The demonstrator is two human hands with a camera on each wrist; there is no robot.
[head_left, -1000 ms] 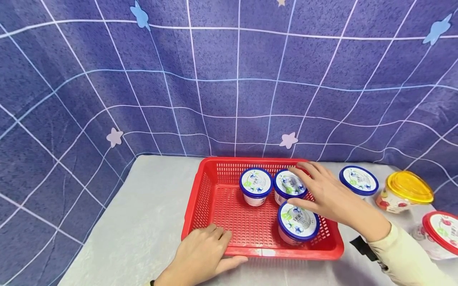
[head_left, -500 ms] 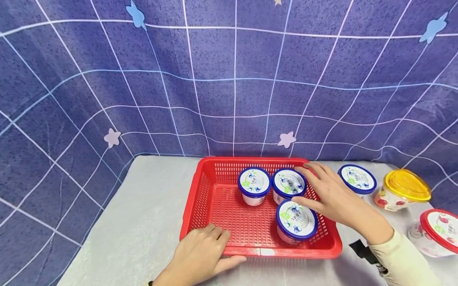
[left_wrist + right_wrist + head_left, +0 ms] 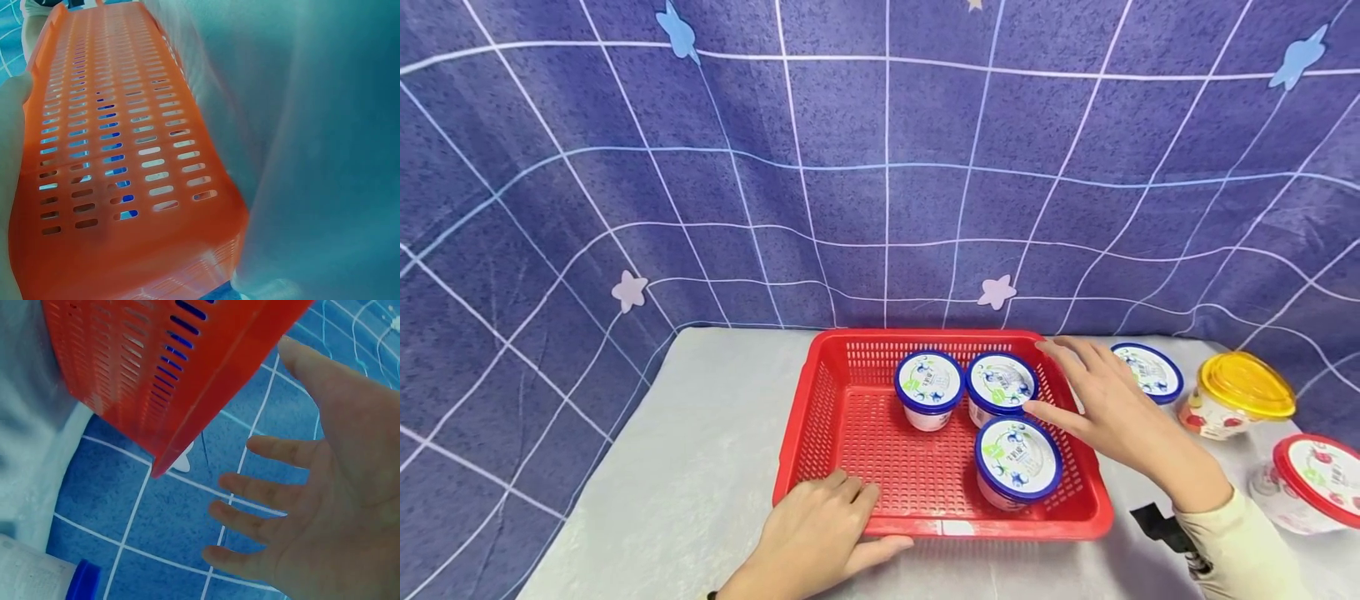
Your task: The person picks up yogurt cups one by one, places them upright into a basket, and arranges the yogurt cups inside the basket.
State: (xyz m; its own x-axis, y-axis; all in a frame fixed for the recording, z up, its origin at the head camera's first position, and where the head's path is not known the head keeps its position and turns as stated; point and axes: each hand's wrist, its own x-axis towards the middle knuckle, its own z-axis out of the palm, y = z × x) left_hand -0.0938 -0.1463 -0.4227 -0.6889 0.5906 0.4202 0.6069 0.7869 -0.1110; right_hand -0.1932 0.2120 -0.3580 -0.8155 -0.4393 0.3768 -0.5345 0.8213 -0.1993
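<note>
Gripping the front rim of a red plastic basket (image 3: 880, 508) near its left corner is my left hand (image 3: 812, 529). Its fingers reach over the rim, and the thumb lies along the outside. Above the basket's right side hovers my right hand (image 3: 1112, 408), fingers spread and nothing in them; the right wrist view shows the bare palm (image 3: 350, 500). Three lidded cups stand inside: a left blue-lidded cup (image 3: 929, 383), a back-right blue-lidded cup (image 3: 1002, 382) and a front-right blue-lidded cup (image 3: 1018, 457). The thumb tip is close to the back-right lid.
Right of the basket, a further blue-lidded cup (image 3: 1150, 371) sits partly behind my right hand. Beside it are a yellow-lidded cup (image 3: 1243, 392) and a red-lidded cup (image 3: 1311, 483). A blue gridded curtain (image 3: 887, 167) hangs behind the grey tabletop (image 3: 685, 433).
My right hand has drawn off to the right from above the back-right cup, uncovering its lid. My left hand stays on the rim. The view has shifted slightly.
</note>
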